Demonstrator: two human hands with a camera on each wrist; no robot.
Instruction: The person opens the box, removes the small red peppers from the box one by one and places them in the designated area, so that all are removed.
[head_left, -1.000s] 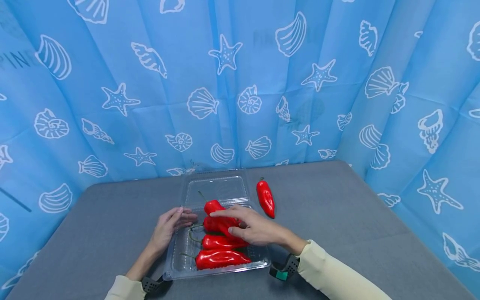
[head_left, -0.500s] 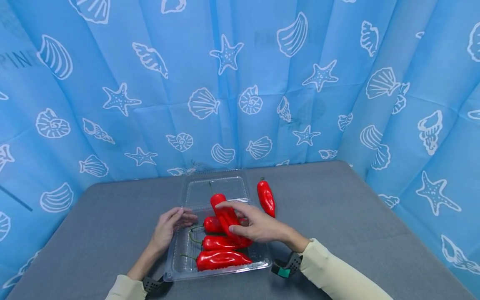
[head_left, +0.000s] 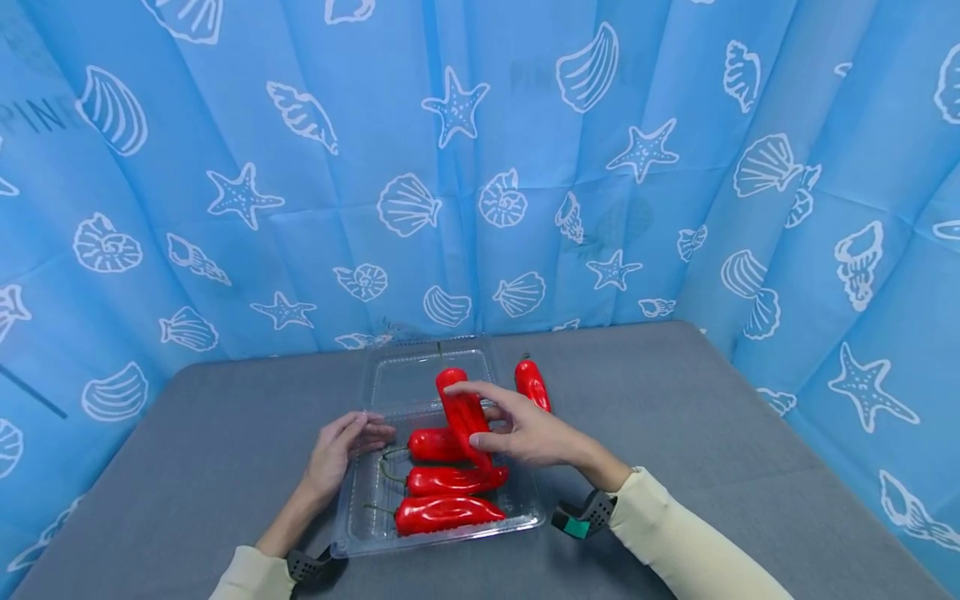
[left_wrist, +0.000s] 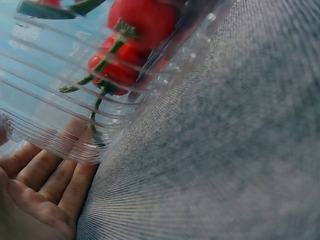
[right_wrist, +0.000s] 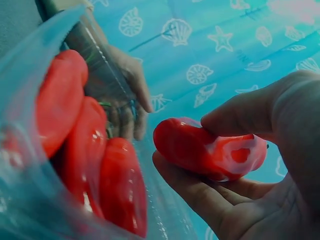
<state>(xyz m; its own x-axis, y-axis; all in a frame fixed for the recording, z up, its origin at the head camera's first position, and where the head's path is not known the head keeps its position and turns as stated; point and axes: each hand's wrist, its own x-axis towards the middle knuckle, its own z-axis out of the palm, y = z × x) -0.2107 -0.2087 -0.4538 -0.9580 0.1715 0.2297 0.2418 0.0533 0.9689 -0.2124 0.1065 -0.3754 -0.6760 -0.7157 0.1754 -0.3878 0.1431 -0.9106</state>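
My right hand pinches a red pepper between thumb and fingers, raised and tilted stem-up above a clear plastic clamshell container. In the right wrist view the held pepper is apart from those in the box. Three red peppers lie side by side in the container: a rear one, a middle one and a front one. At the container's left side rests my left hand. Its fingers lie extended against the clear wall in the left wrist view.
The container's lid lies folded back behind it. Another red pepper lies on the grey table, right of the lid. A blue shell-patterned curtain borders the table's far side.
My right hand has lifted the rear pepper up out of the row and turned it more upright, stem away. The left hand stays at the container's side.
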